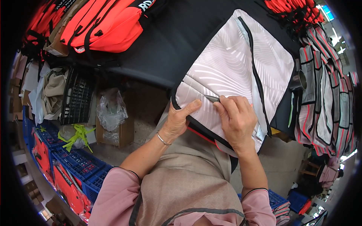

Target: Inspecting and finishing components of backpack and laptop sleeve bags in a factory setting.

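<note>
A pale pinkish-grey fabric bag piece [222, 75] with white curved lines, black edging and a long black zip [255, 71] lies tilted across the front edge of the black table. My left hand [181, 118] grips its near left edge, thumb on top and fingers hidden underneath. Over the near part of the piece, my right hand [238, 118] is closed in a pinch. From its fingertips a narrow dark grey pointed piece [212, 98] sticks out leftward along a seam; I cannot make out its exact kind. A small white label [260, 132] shows beside the right wrist.
Orange-red bags [107, 28] lie on the black table [166, 41] at the far left. A metal cup [298, 80] stands at the right, near stacked grey bag pieces [324, 98]. Blue crates [79, 162], a black basket [77, 98] and a carton [126, 130] are to the left.
</note>
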Available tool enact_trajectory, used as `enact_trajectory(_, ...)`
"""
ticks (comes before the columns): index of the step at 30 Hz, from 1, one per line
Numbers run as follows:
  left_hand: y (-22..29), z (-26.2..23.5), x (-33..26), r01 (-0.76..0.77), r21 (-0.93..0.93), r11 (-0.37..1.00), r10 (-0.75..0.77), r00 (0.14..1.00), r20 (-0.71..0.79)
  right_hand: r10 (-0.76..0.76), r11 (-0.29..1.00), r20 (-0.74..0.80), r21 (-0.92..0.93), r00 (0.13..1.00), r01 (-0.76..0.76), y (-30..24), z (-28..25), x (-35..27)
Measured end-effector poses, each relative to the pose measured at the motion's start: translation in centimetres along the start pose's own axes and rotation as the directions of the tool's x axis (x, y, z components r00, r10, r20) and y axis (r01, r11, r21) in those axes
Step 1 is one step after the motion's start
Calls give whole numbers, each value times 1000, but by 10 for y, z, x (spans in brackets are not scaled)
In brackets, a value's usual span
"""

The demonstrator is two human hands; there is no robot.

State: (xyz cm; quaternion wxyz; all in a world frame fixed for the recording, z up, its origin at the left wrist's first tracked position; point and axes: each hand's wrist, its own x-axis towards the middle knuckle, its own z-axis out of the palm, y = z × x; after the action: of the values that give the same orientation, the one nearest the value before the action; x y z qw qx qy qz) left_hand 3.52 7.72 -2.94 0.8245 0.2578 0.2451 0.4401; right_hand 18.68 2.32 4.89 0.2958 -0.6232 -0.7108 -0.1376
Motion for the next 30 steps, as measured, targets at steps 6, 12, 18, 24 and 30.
enact_trajectory(6,0,-2,1,-2,0,1000,2,1000,11,316,903,157,254,936,-347,2,-7,0)
enact_trajectory(12,-2,-5,-3,-30,17,999,30,999,15,319,909,112,247,941,-337,-14,23,19)
enact_trajectory(18,8,-9,-6,0,92,996,4,999,-46,617,641,273,369,738,-673,46,22,10)
enact_trajectory(24,-37,-19,-68,283,-185,941,-292,956,-25,638,571,292,442,713,-692,42,37,-9)
enact_trajectory(30,-56,13,-37,230,76,970,-213,959,-184,605,534,300,534,737,-656,44,57,-18)
